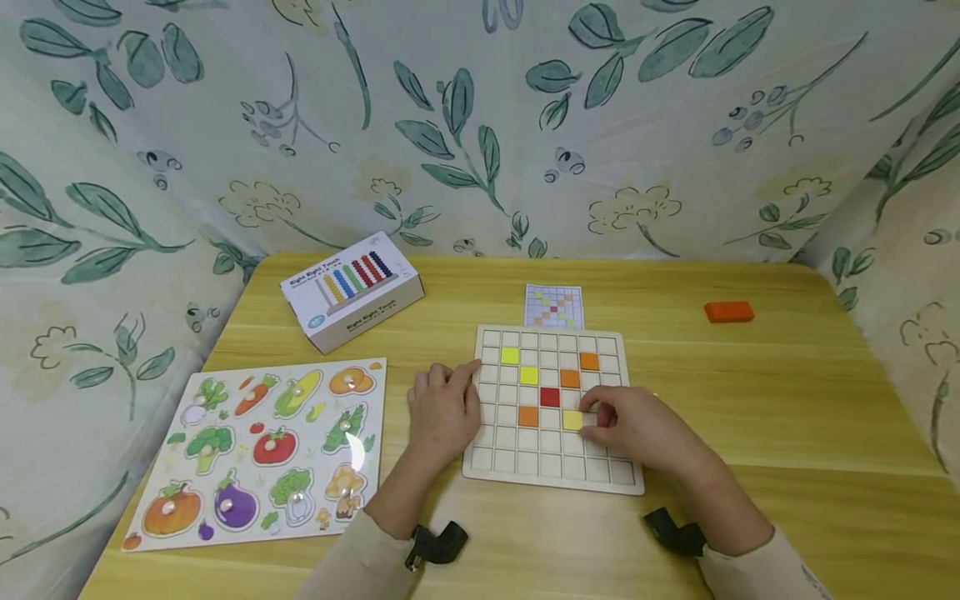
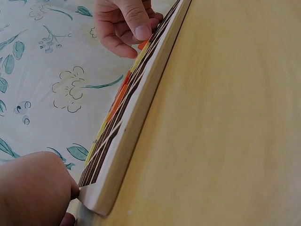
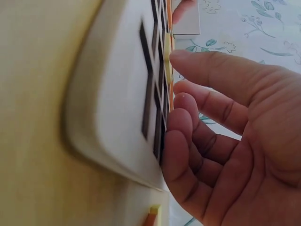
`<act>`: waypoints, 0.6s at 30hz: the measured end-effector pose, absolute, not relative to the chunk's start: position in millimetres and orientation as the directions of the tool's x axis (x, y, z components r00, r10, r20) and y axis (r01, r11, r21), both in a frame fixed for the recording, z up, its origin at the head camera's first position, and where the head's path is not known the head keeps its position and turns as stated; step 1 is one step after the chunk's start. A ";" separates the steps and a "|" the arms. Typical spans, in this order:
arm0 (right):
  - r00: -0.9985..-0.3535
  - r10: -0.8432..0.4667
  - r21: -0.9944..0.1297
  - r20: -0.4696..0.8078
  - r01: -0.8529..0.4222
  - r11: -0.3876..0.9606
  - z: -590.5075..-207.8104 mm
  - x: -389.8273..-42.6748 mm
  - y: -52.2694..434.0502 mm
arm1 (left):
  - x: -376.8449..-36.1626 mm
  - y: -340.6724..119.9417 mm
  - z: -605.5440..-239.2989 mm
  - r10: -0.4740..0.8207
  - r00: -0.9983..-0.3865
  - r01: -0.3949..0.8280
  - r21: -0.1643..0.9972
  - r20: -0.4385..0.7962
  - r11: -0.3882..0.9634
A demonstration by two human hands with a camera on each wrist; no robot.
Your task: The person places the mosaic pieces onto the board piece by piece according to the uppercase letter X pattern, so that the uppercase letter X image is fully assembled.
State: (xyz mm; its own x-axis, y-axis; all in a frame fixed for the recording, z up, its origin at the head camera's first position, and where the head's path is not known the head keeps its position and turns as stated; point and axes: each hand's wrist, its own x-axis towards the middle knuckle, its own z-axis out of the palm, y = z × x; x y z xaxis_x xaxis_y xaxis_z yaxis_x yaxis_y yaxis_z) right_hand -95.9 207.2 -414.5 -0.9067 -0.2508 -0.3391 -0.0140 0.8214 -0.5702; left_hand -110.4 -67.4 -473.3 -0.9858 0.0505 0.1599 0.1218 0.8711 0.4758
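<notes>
A wooden grid board (image 1: pixel 517 482) lies on the table. It holds two yellow tiles (image 1: pixel 510 356) at upper left, a red tile (image 1: pixel 550 397) in the middle and three orange tiles (image 1: pixel 570 378). My right hand (image 1: pixel 637 425) is over the board's lower right, thumb and index finger pinching the edges of a paler yellow tile (image 1: pixel 572 420) at its cell. In the right wrist view the thumb tip meets this yellow tile (image 3: pixel 167 59); the other fingers curl loosely. My left hand (image 1: pixel 444 414) rests beside the board, its extended index finger touching the left edge.
A pattern card (image 1: pixel 553 307) lies behind the board. Left stand a boxed toy (image 1: pixel 352 292) and a vegetable puzzle board (image 1: pixel 296 533). An orange-red block (image 1: pixel 729 312) is at back right. Loose yellow and orange pieces (image 3: pixel 153 216) show beside the board in the right wrist view.
</notes>
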 end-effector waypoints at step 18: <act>-0.952 -0.174 -0.592 -0.250 0.008 0.806 -412.5 -94.8 293.1 | -109.4 -67.0 -472.1 0.048 -0.986 0.121 0.478 0.161 0.870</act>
State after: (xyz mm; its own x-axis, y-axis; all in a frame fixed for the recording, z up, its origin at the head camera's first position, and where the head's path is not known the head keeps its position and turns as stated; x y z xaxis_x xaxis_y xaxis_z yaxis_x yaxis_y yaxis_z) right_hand -94.8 293.1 -412.5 -0.9523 -0.1744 -0.2504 0.0081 0.8058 -0.5921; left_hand -109.4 -67.0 -472.1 -0.9857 0.0484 0.1612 0.1209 0.8700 0.4781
